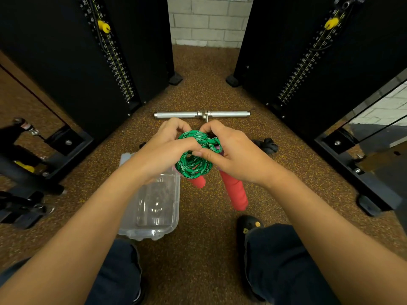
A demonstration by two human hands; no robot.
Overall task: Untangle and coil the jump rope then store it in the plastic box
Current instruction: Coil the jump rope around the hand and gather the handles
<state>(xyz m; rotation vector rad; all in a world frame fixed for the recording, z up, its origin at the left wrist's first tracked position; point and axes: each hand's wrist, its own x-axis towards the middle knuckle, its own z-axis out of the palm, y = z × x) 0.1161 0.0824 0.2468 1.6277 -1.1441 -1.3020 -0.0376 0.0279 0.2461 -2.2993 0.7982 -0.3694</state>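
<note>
A green braided jump rope point(195, 166) is wound into a tight coil and held in the air between both hands. My left hand point(164, 148) grips the coil's left side, fingers curled round its top. My right hand point(231, 150) pinches the rope from the right, thumb pressed on the strands. Two red foam handles point(234, 191) hang down below the coil. The clear plastic box point(174, 225) sits open on the floor, below and left of the coil, partly hidden by my left forearm.
A chrome cable-machine bar point(182, 115) lies on the brown speckled floor beyond my hands. Black weight stacks point(123, 62) stand left and right. A dark rope attachment point(267, 145) lies right of my hands. My knees and a black shoe point(247, 225) are at the bottom.
</note>
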